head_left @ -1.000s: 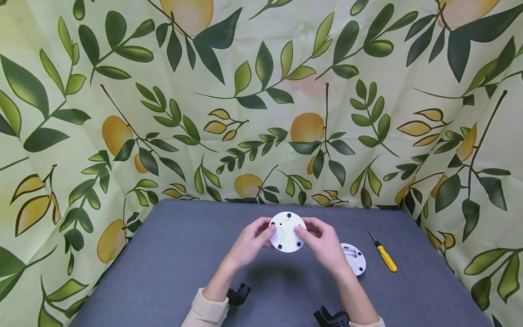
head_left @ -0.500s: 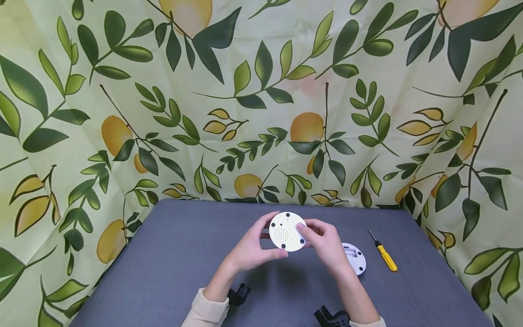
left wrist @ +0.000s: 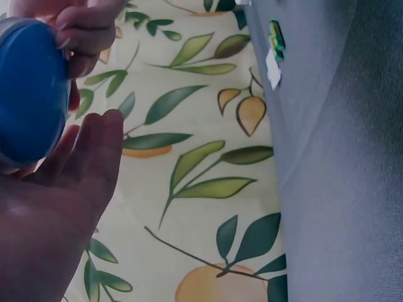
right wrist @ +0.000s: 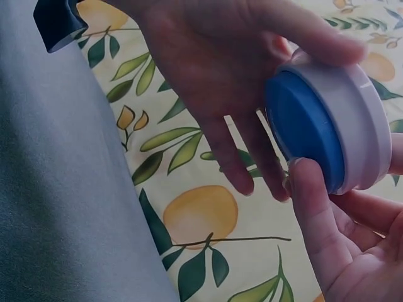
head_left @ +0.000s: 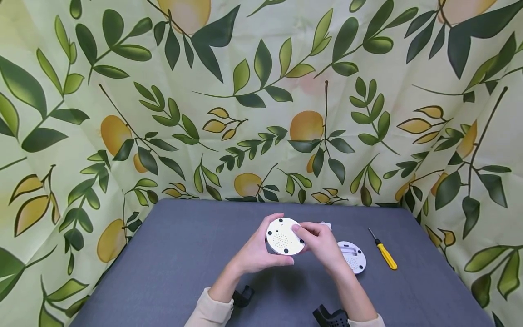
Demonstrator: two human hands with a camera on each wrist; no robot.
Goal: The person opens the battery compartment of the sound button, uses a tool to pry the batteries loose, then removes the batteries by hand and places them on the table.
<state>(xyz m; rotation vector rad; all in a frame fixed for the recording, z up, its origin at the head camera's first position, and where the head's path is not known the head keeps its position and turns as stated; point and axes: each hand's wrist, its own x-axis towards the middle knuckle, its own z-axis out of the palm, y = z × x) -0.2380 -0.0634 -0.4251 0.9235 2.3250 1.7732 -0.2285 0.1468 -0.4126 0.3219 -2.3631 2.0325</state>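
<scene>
A round white device (head_left: 282, 238) is held up above the table, its underside with small holes and dark round feet turned toward the head view. Its blue domed face (right wrist: 301, 129) shows in both wrist views. My right hand (head_left: 323, 247) pinches its right edge, thumb on the white underside and fingertips on the blue side. Around the left side lies my left hand (head_left: 257, 252), thumb along the lower rim and fingers fairly straight and spread behind. A second white round device (head_left: 354, 263) lies underside up on the table beside my right forearm, its battery slot uncovered.
A screwdriver (head_left: 386, 256) with a yellow handle lies on the grey table (head_left: 184, 254) at the right. Behind my right hand sits a small white piece (left wrist: 272, 68), beside small green cylinders (left wrist: 277, 41). A leaf-patterned cloth (head_left: 261, 113) hangs behind and at the sides.
My left thumb has slid off the underside to the lower rim. The device has turned counter-clockwise and shifted slightly left and down. The small white piece has come into sight behind my right hand.
</scene>
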